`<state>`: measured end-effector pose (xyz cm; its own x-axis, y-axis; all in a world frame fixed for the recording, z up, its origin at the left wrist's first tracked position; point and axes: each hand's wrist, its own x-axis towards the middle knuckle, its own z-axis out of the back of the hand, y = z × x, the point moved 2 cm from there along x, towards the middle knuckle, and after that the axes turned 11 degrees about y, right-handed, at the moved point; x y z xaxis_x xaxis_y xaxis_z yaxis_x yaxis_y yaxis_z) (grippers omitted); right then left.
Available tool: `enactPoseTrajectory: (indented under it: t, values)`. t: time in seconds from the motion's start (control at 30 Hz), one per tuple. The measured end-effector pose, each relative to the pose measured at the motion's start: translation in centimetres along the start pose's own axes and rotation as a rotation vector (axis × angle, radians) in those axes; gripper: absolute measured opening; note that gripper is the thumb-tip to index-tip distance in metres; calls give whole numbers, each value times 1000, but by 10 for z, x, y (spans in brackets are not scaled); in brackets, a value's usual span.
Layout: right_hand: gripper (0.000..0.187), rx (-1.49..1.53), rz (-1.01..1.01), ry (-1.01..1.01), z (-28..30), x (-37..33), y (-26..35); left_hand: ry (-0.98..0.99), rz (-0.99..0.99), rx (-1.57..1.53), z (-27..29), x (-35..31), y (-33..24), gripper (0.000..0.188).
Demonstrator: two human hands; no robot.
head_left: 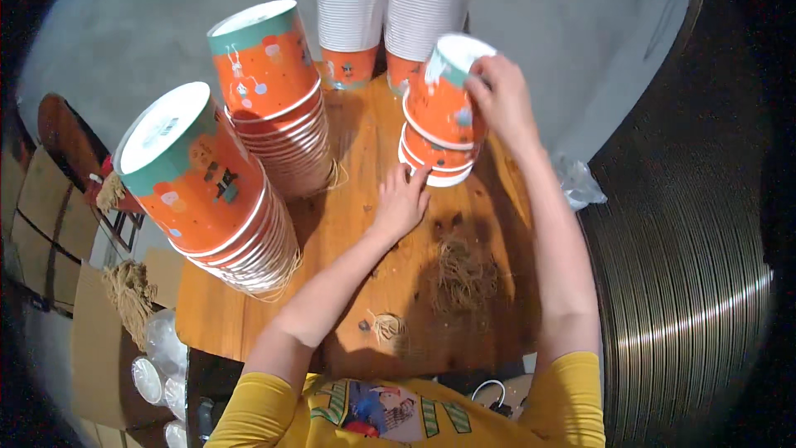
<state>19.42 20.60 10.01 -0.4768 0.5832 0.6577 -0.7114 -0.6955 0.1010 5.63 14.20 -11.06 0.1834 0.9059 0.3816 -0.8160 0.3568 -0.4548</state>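
Observation:
A short stack of upside-down orange paper buckets stands between my hands, right of the middle of the wooden table. My right hand (502,99) grips the upper paper bucket (439,108) near its green-banded base, fingers curled over the edge. This bucket sits raised and slightly tilted over the lower paper bucket (427,153), leaving orange wall showing between their white rims. Down at those lower rims, my left hand (402,203) holds the lower bucket with its fingertips. Part of its grip is hidden.
Two tall stacks of inverted orange buckets, one nearer (207,182) and one farther (265,75), stand on the left. White-rimmed stacks (352,0) rise at the back. Loose twine (464,274) lies on the wooden table (348,241). A dark ribbed surface (680,282) is to the right.

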Motion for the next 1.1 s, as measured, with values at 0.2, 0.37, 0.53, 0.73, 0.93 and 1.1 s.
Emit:
enactPoseTrajectory:
  t: [0.2,0.37,0.53,0.73,0.93,1.1]
  values:
    - [13,454,-27,-321,76,-18,27,-70,-53,-425,42,9,-6,65]
    - [17,1010,-259,-375,64,-93,60,-189,-278,-770,115,-16,-66,55]
    - [19,1098,-503,-108,21,-151,54,-89,-221,-617,134,-65,-62,32]
    - [9,689,-207,353,-24,-214,100,147,-270,0,171,-101,-50,21]
    - [12,277,81,879,-21,-233,123,263,-291,187,172,-112,-54,33]
    - [18,407,-326,419,13,-229,95,305,-316,261,169,-114,-50,36]
